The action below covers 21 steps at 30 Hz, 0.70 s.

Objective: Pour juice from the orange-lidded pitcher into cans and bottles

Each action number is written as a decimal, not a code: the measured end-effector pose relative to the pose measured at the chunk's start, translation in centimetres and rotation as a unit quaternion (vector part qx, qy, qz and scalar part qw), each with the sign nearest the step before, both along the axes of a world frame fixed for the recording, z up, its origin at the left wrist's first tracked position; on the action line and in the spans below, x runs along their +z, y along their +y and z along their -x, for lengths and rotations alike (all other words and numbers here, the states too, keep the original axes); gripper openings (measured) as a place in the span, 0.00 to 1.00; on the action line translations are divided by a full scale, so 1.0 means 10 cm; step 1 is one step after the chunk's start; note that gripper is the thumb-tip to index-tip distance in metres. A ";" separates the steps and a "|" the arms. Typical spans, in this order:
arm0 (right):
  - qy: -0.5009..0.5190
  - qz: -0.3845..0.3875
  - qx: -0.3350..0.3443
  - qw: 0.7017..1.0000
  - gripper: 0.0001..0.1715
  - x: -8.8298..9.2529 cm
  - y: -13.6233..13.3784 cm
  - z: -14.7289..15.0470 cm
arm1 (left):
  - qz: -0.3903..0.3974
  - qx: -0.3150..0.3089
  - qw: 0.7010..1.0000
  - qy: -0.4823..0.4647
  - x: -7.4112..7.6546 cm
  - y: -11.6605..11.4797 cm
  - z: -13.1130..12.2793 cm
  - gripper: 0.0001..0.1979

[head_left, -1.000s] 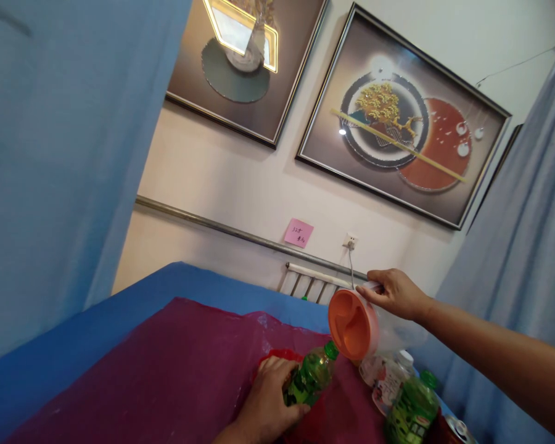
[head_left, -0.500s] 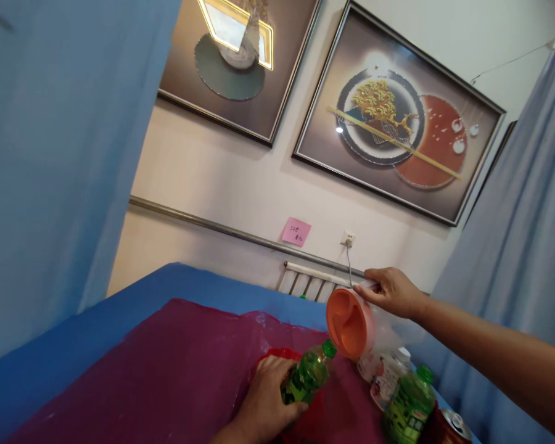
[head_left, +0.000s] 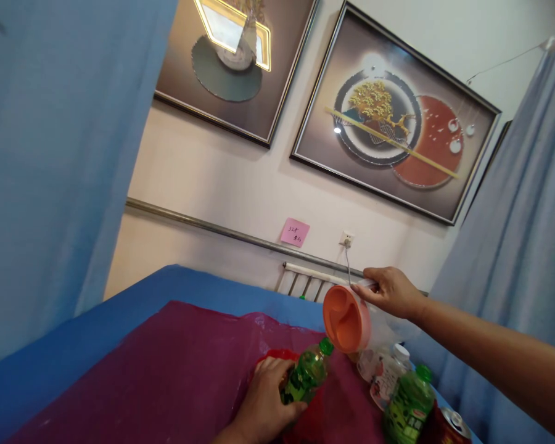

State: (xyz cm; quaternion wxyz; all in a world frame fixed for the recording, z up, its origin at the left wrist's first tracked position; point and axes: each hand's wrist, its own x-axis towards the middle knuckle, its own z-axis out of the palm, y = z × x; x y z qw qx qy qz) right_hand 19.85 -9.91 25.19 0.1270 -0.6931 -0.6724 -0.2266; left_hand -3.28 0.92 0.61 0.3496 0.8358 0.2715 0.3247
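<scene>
My left hand [head_left: 271, 394] is closed round a green-capped drink bottle [head_left: 308, 373], which leans to the right above a red plastic bag or basin [head_left: 317, 419]. Part of that red thing is hidden behind the hand and bottle. To the right, my right hand [head_left: 391, 293] grips the pale handle of an orange pitcher lid [head_left: 345, 317] with a curved, divided inside facing me. Something clear and see-through shows behind the orange piece, too blurred to tell apart. Below it stand a white-capped bottle [head_left: 391, 376], a second green bottle [head_left: 411, 404] and a dark red can [head_left: 451, 425].
A magenta plastic sheet [head_left: 157, 370] covers much of the blue table [head_left: 189, 283]. Blue curtains hang at the left [head_left: 60, 154] and right [head_left: 504, 246]. On the wall are a metal rail [head_left: 213, 227], a pink note [head_left: 295, 232], a socket [head_left: 346, 238] and framed pictures [head_left: 393, 117].
The orange piece has tilted and shifted slightly to the left and up in my right hand. My left hand keeps its hold on the bottle. The whole view has drifted a little.
</scene>
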 end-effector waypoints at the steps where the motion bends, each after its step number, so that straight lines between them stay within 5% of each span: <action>1: -0.003 0.000 0.001 1.000 0.28 0.00 0.00 0.00 | -0.001 0.000 1.000 -0.002 0.00 0.00 0.00 0.27; 21: 0.012 -0.022 -0.005 1.000 0.27 -0.05 -0.06 0.03 | -0.018 0.010 1.000 -0.015 -0.06 0.05 -0.01 0.27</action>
